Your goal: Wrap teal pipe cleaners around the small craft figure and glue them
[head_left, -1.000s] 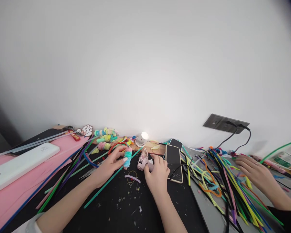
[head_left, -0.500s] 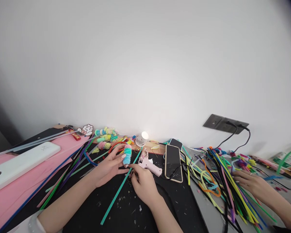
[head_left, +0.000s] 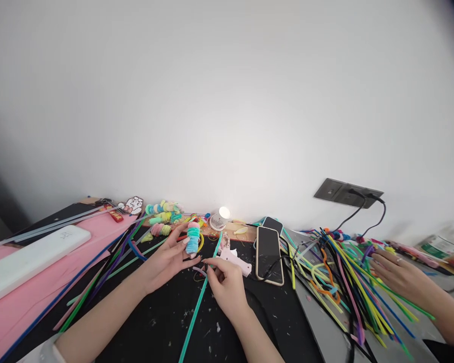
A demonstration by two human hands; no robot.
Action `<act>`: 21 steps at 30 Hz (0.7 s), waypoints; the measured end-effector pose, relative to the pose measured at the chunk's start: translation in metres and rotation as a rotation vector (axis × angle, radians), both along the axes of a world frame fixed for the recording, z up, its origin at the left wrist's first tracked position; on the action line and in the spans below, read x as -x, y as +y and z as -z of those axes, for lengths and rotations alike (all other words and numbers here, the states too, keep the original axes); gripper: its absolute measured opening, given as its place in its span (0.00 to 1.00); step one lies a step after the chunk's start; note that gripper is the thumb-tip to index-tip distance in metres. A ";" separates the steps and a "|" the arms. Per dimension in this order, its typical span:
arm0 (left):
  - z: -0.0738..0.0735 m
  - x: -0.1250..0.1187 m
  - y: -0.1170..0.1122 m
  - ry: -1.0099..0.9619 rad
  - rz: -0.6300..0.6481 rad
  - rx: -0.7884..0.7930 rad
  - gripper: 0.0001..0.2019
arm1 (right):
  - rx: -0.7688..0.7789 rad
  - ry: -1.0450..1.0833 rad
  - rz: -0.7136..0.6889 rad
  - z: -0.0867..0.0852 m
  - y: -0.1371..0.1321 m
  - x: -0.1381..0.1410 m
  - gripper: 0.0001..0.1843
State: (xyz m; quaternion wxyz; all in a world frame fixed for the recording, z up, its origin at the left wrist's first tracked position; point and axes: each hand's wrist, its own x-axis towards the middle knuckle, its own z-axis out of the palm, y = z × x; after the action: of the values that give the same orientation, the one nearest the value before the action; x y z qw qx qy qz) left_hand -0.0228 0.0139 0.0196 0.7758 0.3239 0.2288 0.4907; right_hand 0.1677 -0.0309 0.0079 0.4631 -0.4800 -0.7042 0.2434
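My left hand [head_left: 165,261] holds a small fuzzy roll of wound pipe cleaner [head_left: 192,237], pink on top and teal below, between thumb and fingers. My right hand [head_left: 224,280] is closed in a pinch just right of it, gripping a short lilac piece of pipe cleaner [head_left: 199,271] above the black table. A long teal pipe cleaner [head_left: 200,301] runs under my right hand toward the front edge. A pink glue gun [head_left: 232,254] lies just behind my right hand.
Two phones [head_left: 269,253] lie right of the glue gun. A heap of coloured pipe cleaners [head_left: 344,272] covers the right side, where another person's hand [head_left: 395,272] rests. Pink sheets [head_left: 34,282] and a white case [head_left: 26,259] lie left. A wall socket [head_left: 347,192] holds plugs.
My right hand left the glue gun, came toward my left hand and pinched the lilac piece. My left hand lifted the fuzzy roll slightly. The teal pipe cleaner swung nearer.
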 end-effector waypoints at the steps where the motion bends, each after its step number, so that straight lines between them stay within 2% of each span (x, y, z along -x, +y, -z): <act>1: 0.001 0.000 0.001 -0.014 -0.012 0.001 0.39 | 0.028 0.031 -0.029 0.001 0.000 0.001 0.16; 8: 0.007 0.003 0.003 -0.156 0.033 -0.023 0.39 | 0.361 0.132 -0.286 0.006 -0.006 0.010 0.13; 11: 0.009 0.004 0.002 -0.168 0.062 0.011 0.34 | 0.484 0.190 -0.385 0.006 -0.007 0.012 0.11; 13: 0.011 0.003 0.002 -0.165 0.055 0.036 0.33 | 0.565 0.283 -0.465 0.004 -0.007 0.011 0.14; 15: 0.011 0.003 0.002 -0.163 0.043 0.040 0.33 | 0.620 0.379 -0.521 0.001 -0.005 0.009 0.21; 17: 0.011 0.004 0.002 -0.163 0.047 0.025 0.32 | 0.629 0.500 -0.482 0.000 -0.001 0.006 0.27; 21: 0.009 0.004 0.002 -0.139 0.062 0.016 0.33 | 0.533 0.633 -0.285 0.006 0.008 0.002 0.30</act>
State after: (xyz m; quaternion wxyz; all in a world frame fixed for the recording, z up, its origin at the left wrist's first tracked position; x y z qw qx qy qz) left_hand -0.0267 0.0156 0.0106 0.8073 0.2898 0.1683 0.4857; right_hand 0.1656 -0.0233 0.0014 0.4776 -0.3825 -0.4994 0.6134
